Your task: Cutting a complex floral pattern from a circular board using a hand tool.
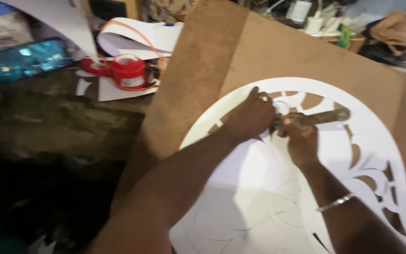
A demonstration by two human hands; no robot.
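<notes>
Both hands meet at twelve o'clock on the white oval cut-out paper sheet [259, 188]: left hand [250, 117] pins it flat, right hand [301, 138] closed round a brass-coloured metal cutter [320, 117].

Light falls unevenly: the white cut-out sheet [353, 136] toward 3 o'clock glares almost blown out, while the area from 7 to 9 o'clock sinks into near black with no detail. The forearms throw a soft grey shadow across the sheet toward 6 o'clock, and the whole frame is smeared by motion blur. The clutter along 12 o'clock is soft, and a phone screen [27, 59] at 10 o'clock glows blue.
</notes>
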